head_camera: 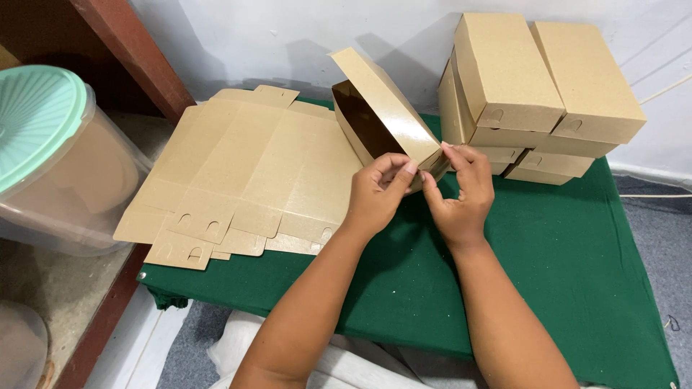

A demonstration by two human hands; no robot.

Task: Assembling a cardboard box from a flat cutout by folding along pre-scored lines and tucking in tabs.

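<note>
Both hands, left (376,193) and right (461,193), fingers pinched on the near end of the half-folded box (382,122) at frame centre over the green cloth (577,274); light, stiff card, likely creases easily, best gripped at end flaps.

Matt brown cardboard box (382,119) with glossy lining; green cloth (577,266).

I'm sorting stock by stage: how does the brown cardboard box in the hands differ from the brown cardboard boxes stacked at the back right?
The brown cardboard box in the hands is open, its lid flap raised and dark inside showing; the stacked brown cardboard boxes are closed. It is held tilted by the left hand and right hand; the stacked ones rest untouched on the green cloth. Both share the same plain brown card.
</note>
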